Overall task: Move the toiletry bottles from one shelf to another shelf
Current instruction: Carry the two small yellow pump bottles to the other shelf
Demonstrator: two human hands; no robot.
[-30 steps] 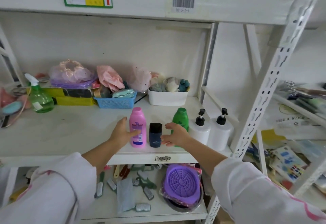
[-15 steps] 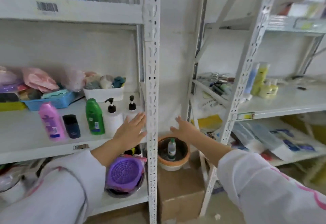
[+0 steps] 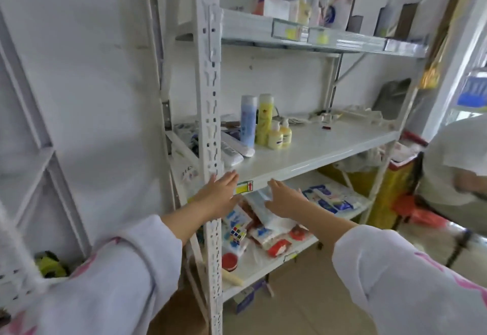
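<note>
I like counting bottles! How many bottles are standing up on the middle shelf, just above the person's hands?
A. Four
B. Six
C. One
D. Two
A: a tall blue bottle, a tall yellow bottle and two small yellow pump bottles stand together on the middle shelf; both the left hand and the right hand are empty.

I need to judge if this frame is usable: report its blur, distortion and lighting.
Head view: motion blur smears both sleeves and the left edge; the blue bottle and yellow bottle are soft, labels unreadable. Wide-angle distortion bows the white upright. Lighting is even and diffuse, with bright washout at the right edge; both hands, left and right, look open and empty.
</note>
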